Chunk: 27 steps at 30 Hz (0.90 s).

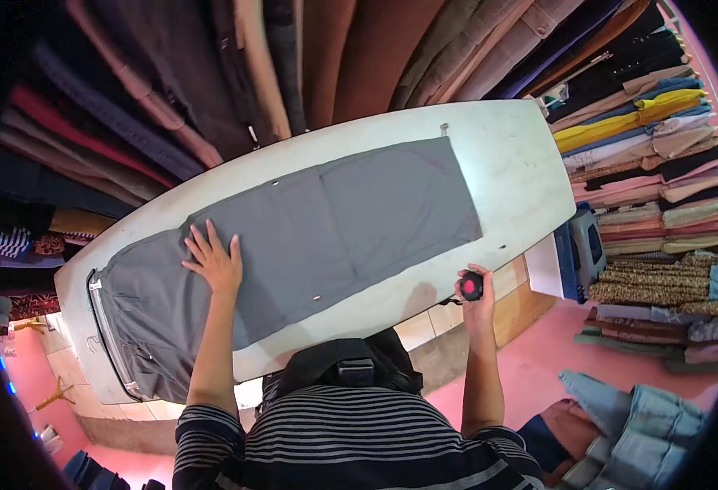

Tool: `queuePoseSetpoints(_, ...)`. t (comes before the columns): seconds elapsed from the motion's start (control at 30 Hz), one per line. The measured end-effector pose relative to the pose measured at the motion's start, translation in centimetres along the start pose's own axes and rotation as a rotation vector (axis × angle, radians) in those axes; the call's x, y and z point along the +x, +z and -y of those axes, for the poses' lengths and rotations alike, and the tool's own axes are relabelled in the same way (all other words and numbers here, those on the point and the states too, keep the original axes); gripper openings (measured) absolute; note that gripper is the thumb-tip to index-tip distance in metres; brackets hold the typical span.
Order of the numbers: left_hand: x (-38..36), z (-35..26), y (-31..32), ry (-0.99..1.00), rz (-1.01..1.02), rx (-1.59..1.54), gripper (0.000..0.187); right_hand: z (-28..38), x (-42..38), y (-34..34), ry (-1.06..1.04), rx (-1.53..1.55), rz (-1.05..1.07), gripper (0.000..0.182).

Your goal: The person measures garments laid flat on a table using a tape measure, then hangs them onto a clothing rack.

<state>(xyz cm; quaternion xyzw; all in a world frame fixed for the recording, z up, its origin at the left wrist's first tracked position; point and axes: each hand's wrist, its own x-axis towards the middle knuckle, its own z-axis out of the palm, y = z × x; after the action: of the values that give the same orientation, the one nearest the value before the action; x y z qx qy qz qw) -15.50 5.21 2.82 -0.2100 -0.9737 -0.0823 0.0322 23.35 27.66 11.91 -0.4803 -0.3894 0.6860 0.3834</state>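
Note:
A dark grey cloth garment [351,208] lies spread along a white ironing board [522,155]. Its right part is flat, while the left end is bunched and creased beside a pale-edged band. My left hand [214,260] rests on the garment left of its middle, palm down with fingers spread. Beyond the board's near edge, at the right, my right hand [479,296] has its fingers wrapped round a small round black object [471,285] with a red centre. What kind of object it is cannot be made out.
Hanging clothes [351,57] crowd the board's far side. Stacks of folded clothes [644,175] line the right, beside a grey and blue item [589,249]. Light blue jeans [644,433] lie at the lower right. A black bag [342,359] sits against my front.

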Motion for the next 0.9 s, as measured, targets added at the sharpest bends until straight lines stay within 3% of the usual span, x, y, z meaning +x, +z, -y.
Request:
queuePoseSetpoints(0.1, 0.3, -0.2, 0.1, -0.034, 0.065, 0.067, 0.066, 1.4, 3.8, -1.0, 0.085, 0.058, 0.151, 0.033)
queuePoseSetpoints(0.23, 0.5, -1.7, 0.2, -0.136, 0.091, 0.08, 0.067, 2.0, 7.9, -2.7, 0.016, -0.09, 0.309, 0.033)
queuePoseSetpoints(0.3, 0.0, -3.5, 1.5, -0.13, -0.275, -0.011, 0.07, 2.3, 9.3, -3.1, 0.091, -0.156, 0.472, 0.034)
queuePoseSetpoints(0.4, -1.6, -11.6, 0.9, 0.112, -0.322, -0.091, 0.062, 1.3, 11.1, -4.1, 0.145, -0.156, 0.511, 0.032)
queuePoseSetpoints(0.5, -3.7, -22.1, -1.8, 0.548, -0.13, -0.55, 0.034, 0.7, 12.4, -4.6, 0.16, -0.152, 0.466, 0.031)
queuePoseSetpoints(0.53, -4.4, -25.4, -2.2, 0.604, 0.042, -0.662, 0.021, 0.6, 12.6, -4.6, 0.168, -0.159, 0.434, 0.031)
queuePoseSetpoints(0.6, -6.0, -30.2, -1.6, 0.656, 0.398, -0.907, 0.017, 0.9, 12.6, -4.0, 0.124, -0.202, 0.454, 0.031)
queuePoseSetpoints(0.67, -7.3, -33.8, -1.8, 0.473, 0.838, -1.05, 0.016, 0.4, 12.8, -3.5, 0.022, -0.306, 0.474, 0.033)
queuePoseSetpoints(0.7, -7.5, -34.9, -1.4, 0.472, 0.837, -1.048, 0.016, 0.3, 12.9, -3.3, 0.023, -0.304, 0.475, 0.033)
queuePoseSetpoints(0.77, -7.7, -36.5, -0.2, 0.392, 1.131, -1.047, 0.022, 0.0, 13.3, -3.0, -0.202, -0.484, 0.494, 0.033)
queuePoseSetpoints(0.9, -6.6, -37.7, 0.4, 0.219, 1.234, -1.011, 0.019, 0.6, 13.9, -3.0, -0.151, -0.498, 0.491, 0.031)
